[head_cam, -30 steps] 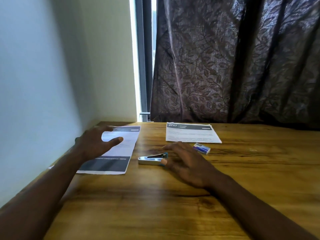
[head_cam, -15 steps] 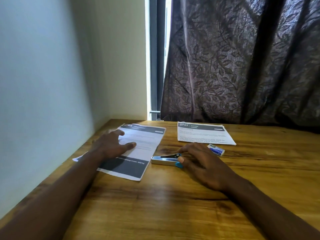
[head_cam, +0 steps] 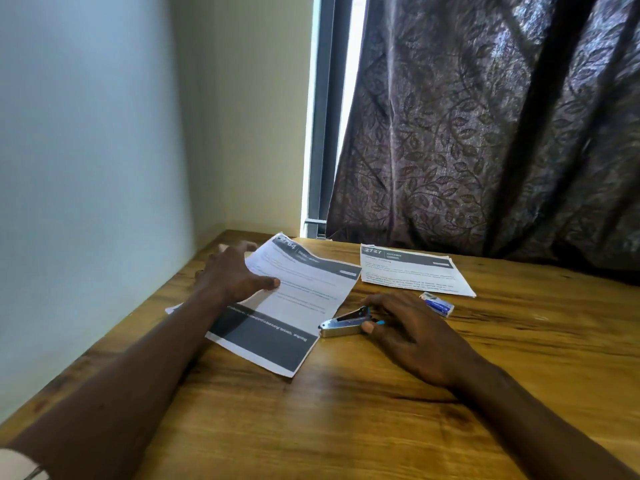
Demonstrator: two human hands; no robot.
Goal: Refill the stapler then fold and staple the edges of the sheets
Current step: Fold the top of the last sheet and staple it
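Observation:
A small silver and blue stapler (head_cam: 341,326) lies on the wooden table (head_cam: 346,410), its top slightly raised. My right hand (head_cam: 408,332) rests beside it, thumb and fingertips touching its rear end. A printed sheet with dark bands (head_cam: 287,306) lies left of the stapler; its far edge is lifted off the table. My left hand (head_cam: 230,275) grips that sheet's left edge, thumb on top. A second printed sheet (head_cam: 412,271) lies flat farther back. A small blue and white staple box (head_cam: 437,304) sits just beyond my right hand.
A wall (head_cam: 86,168) borders the table on the left. A dark patterned curtain (head_cam: 485,133) hangs behind the table, with a window frame (head_cam: 323,116) in the gap beside it.
My left hand has closed on the left sheet's edge and lifted its far end. The right hand stays at the stapler. The camera has tilted and moved closer.

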